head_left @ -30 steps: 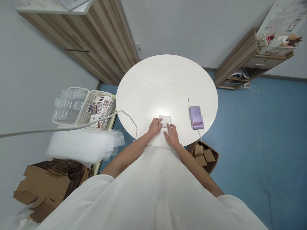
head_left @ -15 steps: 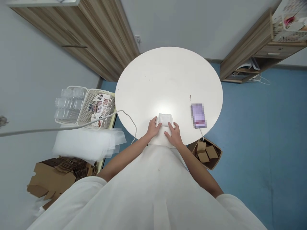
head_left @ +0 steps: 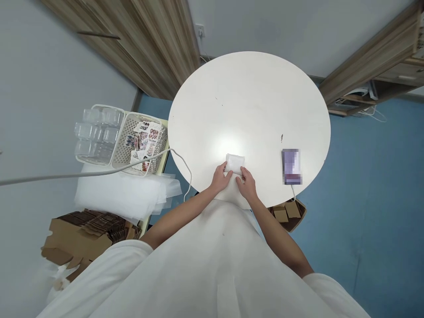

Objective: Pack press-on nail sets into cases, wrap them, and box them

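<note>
A small white rectangular packet (head_left: 235,163), apparently in translucent wrapping, lies near the front edge of the round white table (head_left: 258,97). My left hand (head_left: 221,177) grips its left side, thumb along the near edge and fingers on the far side. At the right end, my right hand (head_left: 247,183) has its fingers closed on the packet's near corner. What is inside the wrapping cannot be made out.
A blurred-out phone (head_left: 291,166) with a cable lies to the right. On the left stand a basket of printed cards (head_left: 122,150), clear plastic containers (head_left: 99,132), translucent sheets (head_left: 122,194) and flattened cardboard boxes (head_left: 79,238). A white cable (head_left: 99,175) crosses there. An open carton (head_left: 300,214) sits below right.
My hands have closed in on the packet from both sides; the right hand's fingers, spread before, are now drawn together. The whole view has shifted, with the table appearing farther right.
</note>
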`<state>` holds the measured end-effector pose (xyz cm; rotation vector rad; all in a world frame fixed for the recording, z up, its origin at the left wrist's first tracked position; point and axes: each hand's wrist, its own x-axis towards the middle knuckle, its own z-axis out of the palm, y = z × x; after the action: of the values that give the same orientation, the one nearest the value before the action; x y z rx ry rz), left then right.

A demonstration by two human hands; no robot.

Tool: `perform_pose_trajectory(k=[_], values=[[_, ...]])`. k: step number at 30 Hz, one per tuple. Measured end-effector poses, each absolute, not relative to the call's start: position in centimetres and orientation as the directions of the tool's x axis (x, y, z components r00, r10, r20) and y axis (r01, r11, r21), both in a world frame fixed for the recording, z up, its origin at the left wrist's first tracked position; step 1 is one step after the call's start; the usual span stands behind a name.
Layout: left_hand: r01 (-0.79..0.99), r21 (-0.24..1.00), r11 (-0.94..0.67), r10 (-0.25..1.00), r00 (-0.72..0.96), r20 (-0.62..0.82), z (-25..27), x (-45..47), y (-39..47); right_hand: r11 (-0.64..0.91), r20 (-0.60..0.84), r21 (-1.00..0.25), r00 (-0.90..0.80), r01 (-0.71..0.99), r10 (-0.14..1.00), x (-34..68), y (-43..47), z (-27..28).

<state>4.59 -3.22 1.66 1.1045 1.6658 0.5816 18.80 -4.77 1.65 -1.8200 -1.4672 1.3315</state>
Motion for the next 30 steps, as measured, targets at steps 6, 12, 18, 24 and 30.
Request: perform_pose_trajectory(k=[6,12,18,24,30], values=[[0.371,0.812,0.451,0.893,-0.197,-0.406,1.6,-2.3,-1.6,-0.263,-0.372,-0.824,-0.13,0.503,0.919,12.1,-1.4,1.5],[0.415,0.798,0.437,0.895,-0.286,-0.341,1.3,-9.4,0.4,-0.262,-0.391,-0.846,-0.207,0.465,0.897,5.1,1.0,0.9],[0.378,0.817,0.435,0.891,-0.314,-0.328,1.1,-14.8,2.4,-0.289,-0.404,-0.865,-0.228,0.41,0.886,0.2,3.4,0.4],[0.381,0.84,0.385,0.907,-0.323,-0.269,0.6,-16.9,3.2,-0.296,-0.399,-0.876,-0.228,0.381,0.888,-2.3,5.0,0.2],[0.411,0.846,0.34,0.927,-0.3,-0.227,0.0,-17.4,3.5,-0.283,-0.391,-0.864,-0.202,0.416,0.898,-3.0,5.5,0.3]])
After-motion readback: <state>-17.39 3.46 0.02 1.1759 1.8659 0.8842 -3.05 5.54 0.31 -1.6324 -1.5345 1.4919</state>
